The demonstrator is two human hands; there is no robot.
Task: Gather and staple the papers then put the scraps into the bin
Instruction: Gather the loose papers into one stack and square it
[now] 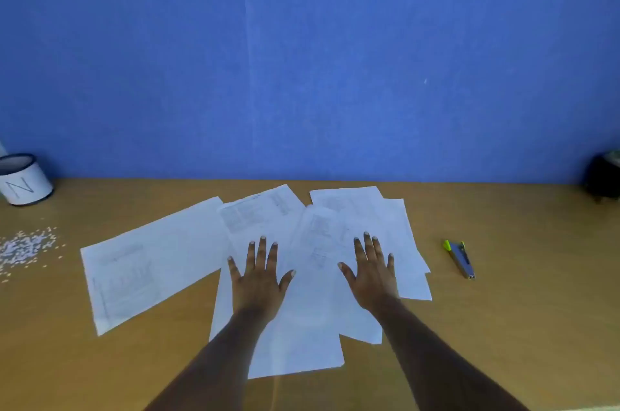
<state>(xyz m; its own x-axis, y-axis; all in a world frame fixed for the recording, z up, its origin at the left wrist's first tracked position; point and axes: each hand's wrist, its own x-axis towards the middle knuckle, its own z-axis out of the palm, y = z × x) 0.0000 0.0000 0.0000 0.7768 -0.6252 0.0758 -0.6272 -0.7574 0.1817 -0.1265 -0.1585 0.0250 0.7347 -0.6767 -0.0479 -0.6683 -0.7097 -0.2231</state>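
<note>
Papers under my left hand and right hand, both flat, fingers splayed, gripping nothing; stapler to right.

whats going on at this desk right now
A person has the left hand and right hand lying flat, fingers spread, on loose printed papers scattered across the wooden desk. The sheets are not yet gathered or stapled. The stapler lies untouched to the right, and small paper scraps sit at the left near the white bin.

Dark object cropped right; papers illegible.
</note>
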